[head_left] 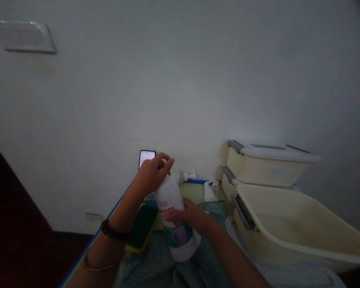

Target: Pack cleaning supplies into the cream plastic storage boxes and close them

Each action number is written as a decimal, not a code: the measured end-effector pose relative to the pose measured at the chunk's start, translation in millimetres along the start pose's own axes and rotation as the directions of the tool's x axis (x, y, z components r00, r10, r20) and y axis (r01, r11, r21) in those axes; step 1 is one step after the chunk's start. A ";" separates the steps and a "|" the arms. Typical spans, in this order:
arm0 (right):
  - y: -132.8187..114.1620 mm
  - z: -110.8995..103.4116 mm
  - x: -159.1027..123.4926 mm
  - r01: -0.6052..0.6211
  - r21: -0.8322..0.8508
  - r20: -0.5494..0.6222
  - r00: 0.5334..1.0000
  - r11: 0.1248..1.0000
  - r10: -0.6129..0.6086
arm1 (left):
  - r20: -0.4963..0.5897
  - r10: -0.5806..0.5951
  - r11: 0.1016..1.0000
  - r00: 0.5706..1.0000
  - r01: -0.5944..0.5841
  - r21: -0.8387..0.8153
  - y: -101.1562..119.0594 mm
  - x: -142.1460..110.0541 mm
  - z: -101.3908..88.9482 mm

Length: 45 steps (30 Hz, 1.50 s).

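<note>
A white plastic bottle [169,196] with red lettering and a teal and purple label is tilted in front of me, its top leaning left and away. My right hand [195,216] grips its lower body, thumb across the label. At the bottle's top, my left hand [153,173] is closed with curled fingers; the hand hides the cap or opening. Under my left wrist, a green and yellow sponge [142,226] lies beside the bottle. Behind the bottle is a white pump head [186,175], with whatever lies below it partly hidden.
A lit phone [146,156] leans against the wall behind my left hand. A white spray head [210,190] is to the right, near bluish-green cloth [211,240]. Cream bins [288,236] and a lidded box [273,166] crowd the right side. The table has a blue edge [87,250].
</note>
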State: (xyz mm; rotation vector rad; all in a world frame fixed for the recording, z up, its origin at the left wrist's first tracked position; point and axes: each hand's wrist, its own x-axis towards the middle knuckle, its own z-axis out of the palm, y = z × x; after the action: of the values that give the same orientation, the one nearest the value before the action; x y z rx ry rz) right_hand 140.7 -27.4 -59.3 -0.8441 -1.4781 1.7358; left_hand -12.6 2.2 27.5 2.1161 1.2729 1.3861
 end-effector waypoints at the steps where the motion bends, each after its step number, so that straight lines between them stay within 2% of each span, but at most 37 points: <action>1: -10.6 2.4 -4.9 0.015 -0.026 -0.030 0.999 1.000 -0.015 | -0.051 -0.017 0.999 0.999 0.016 -0.032 3.7 -0.3 1.0; 4: -41.3 4.6 -18.7 0.064 -0.097 -0.127 0.989 0.993 -0.076 | -0.144 -0.067 0.985 0.987 0.043 -0.167 16.7 -4.2 9.2; 7: -61.8 -3.1 -27.5 0.086 -0.088 -0.260 0.960 0.992 -0.106 | -0.128 -0.006 0.974 0.992 -0.023 -0.223 27.0 -10.1 23.0; 10: -68.5 -16.0 -31.6 0.056 -0.028 -0.260 0.964 0.998 -0.061 | -0.091 0.021 0.965 0.996 -0.044 -0.258 30.3 -13.4 34.3; 12: -68.6 -23.0 -33.7 0.036 -0.044 -0.245 0.969 0.998 -0.046 | -0.055 0.021 0.958 0.998 -0.035 -0.285 30.7 -13.5 37.0; 15: -70.6 -28.5 -39.1 0.056 -0.171 -0.284 0.953 0.984 -0.103 | -0.033 0.037 0.960 0.999 -0.045 -0.278 33.2 -13.0 35.9; 17: -77.3 -30.4 -45.4 0.088 -0.259 -0.337 0.925 0.962 -0.176 | -0.051 0.042 0.972 0.998 -0.053 -0.230 36.2 -14.0 36.9; 19: -88.6 -33.6 -54.3 0.151 -0.266 -0.379 0.892 0.952 -0.248 | -0.061 0.073 0.984 0.995 -0.082 -0.158 38.4 -17.5 43.4; 21: -102.4 -39.5 -65.4 0.229 -0.204 -0.408 0.864 0.952 -0.296 | -0.001 0.115 0.982 0.993 -0.113 -0.152 39.1 -23.4 57.1; 23: -115.3 -48.5 -77.9 0.259 -0.152 -0.448 0.842 0.954 -0.300 | 0.160 0.073 0.969 0.984 -0.032 -0.244 39.3 -30.4 76.8; 24: -120.5 -53.8 -84.2 0.257 -0.145 -0.473 0.830 0.956 -0.295 | 0.263 0.024 0.954 0.964 0.056 -0.295 39.8 -33.5 88.0; 26: -127.3 -65.1 -96.3 0.238 -0.149 -0.521 0.806 0.960 -0.281 | 0.400 -0.132 0.883 0.907 0.291 -0.368 42.8 -36.9 110.4; 28: -130.1 -75.6 -107.5 0.228 -0.164 -0.555 0.783 0.960 -0.280 | 0.490 -0.276 0.771 0.827 0.495 -0.401 48.4 -36.2 130.9; 29: -130.6 -80.1 -112.8 0.225 -0.169 -0.569 0.773 0.960 -0.281 | 0.519 -0.318 0.726 0.793 0.556 -0.405 52.0 -34.7 140.2; 35: -132.6 -96.4 -140.7 0.226 -0.175 -0.623 0.729 0.958 -0.286 | 0.597 -0.434 0.608 0.675 0.708 -0.360 73.3 -27.4 185.7; 37: -133.3 -100.4 -148.9 0.223 -0.183 -0.634 0.717 0.958 -0.288 | 0.599 -0.449 0.589 0.663 0.724 -0.359 77.3 -26.9 194.0; 39: -133.7 -104.4 -156.8 0.211 -0.209 -0.637 0.711 0.955 -0.297 | 0.581 -0.443 0.586 0.683 0.711 -0.389 79.4 -25.8 193.4; 41: -134.0 -107.9 -164.6 0.207 -0.219 -0.635 0.712 0.954 -0.300 | 0.547 -0.433 0.587 0.717 0.685 -0.432 79.4 -25.0 181.2; 45: -135.2 -110.3 -176.0 0.218 -0.165 -0.601 0.751 0.962 -0.274 | 0.489 -0.439 0.585 0.754 0.653 -0.481 72.7 -31.4 129.6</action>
State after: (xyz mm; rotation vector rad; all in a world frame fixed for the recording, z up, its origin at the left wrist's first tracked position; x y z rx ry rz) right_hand 341.4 -100.9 66.1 -1.0801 -1.1425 1.0472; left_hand 130.1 -37.4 -5.6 1.2380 1.0044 0.9358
